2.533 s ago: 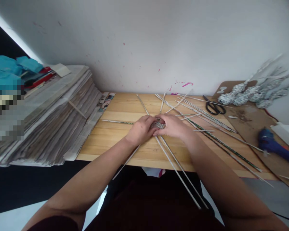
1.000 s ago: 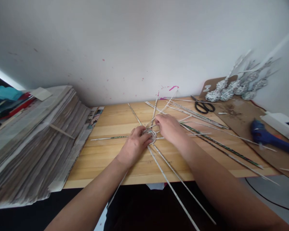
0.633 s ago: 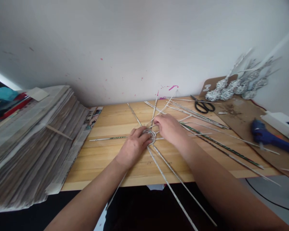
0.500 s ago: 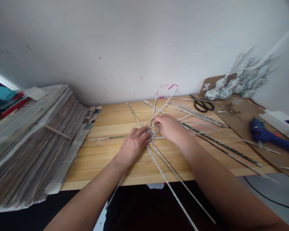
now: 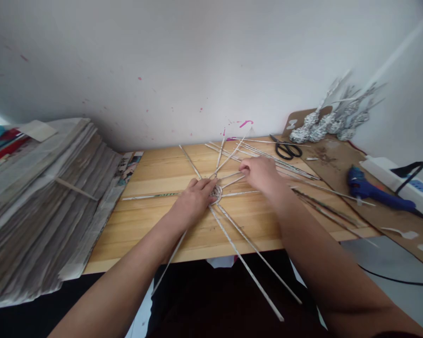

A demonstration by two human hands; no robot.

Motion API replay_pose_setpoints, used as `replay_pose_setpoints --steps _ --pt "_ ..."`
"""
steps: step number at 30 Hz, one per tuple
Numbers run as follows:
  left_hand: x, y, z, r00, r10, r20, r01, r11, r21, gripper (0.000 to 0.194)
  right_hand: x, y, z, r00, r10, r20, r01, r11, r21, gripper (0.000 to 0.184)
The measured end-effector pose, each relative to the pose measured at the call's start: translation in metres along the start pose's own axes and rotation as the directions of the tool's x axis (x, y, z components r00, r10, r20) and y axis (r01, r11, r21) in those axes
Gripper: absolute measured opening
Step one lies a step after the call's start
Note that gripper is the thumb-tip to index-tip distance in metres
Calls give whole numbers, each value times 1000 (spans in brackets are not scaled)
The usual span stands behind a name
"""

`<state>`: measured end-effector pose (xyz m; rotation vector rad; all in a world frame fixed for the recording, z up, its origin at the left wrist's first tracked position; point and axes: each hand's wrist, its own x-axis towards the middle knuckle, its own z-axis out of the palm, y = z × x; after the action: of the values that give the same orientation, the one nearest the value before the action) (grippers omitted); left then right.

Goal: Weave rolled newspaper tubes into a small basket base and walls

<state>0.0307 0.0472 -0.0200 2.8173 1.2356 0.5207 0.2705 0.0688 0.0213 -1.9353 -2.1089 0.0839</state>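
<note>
A small woven coil (image 5: 217, 192) of rolled paper tubes lies on the wooden table (image 5: 155, 220), with long tubes radiating from it like spokes. My left hand (image 5: 193, 199) rests fingers-down on the coil's left side and presses it to the table. My right hand (image 5: 259, 171) is to the upper right of the coil, fingers pinched on a paper tube (image 5: 232, 180) that runs back to the coil. Two long spokes (image 5: 246, 263) reach past the table's front edge toward me.
A tall stack of newspapers (image 5: 38, 197) fills the left. Black scissors (image 5: 285, 149) lie at the back. A blue glue gun (image 5: 370, 190) and a white power strip (image 5: 398, 183) sit on brown board at the right. Woven paper pieces (image 5: 324, 126) stand by the wall.
My right hand has slid away from the coil toward the upper right along a tube. My left hand stays on the coil. The view has shifted slightly right.
</note>
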Motion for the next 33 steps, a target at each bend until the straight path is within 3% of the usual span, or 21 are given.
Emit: replay_pose_setpoints --steps 2,4,7,9,13,17,20,23,27,33 --pt "4 -3 0 999 -2 36 2 1000 -3 50 -5 5 -4 995 26 -96 -29 999 -29 19" --pt "7 -7 -2 997 -1 79 2 1000 -18 47 -10 8 -6 991 -50 -127 50 999 2 17" --pt "12 -11 -10 988 29 152 -22 999 -47 47 -16 9 0 973 -228 -29 230 971 64 14" --pt "13 -13 -16 979 64 194 -51 996 -71 51 -19 9 6 962 -273 6 272 961 52 15" --pt "14 -11 -24 974 64 219 -47 995 -83 55 -21 5 12 962 -270 27 271 961 -52 14" --pt "16 -4 -27 971 32 236 -22 999 -44 55 -24 -3 3 967 -247 64 254 957 -143 18" --pt "21 1 -29 969 -6 248 11 1000 -18 62 -25 -3 -6 974 -200 108 211 973 -97 19" --pt "27 4 -31 954 -41 298 45 999 -6 60 -22 -1 -15 962 -233 143 241 970 -40 22" --pt "34 6 -34 928 -96 361 104 995 -2 62 -18 -1 -17 962 -271 38 274 957 -94 27" --pt "34 12 -41 887 -164 433 184 983 -6 59 -25 -3 0 907 -277 -318 258 961 -101 16"
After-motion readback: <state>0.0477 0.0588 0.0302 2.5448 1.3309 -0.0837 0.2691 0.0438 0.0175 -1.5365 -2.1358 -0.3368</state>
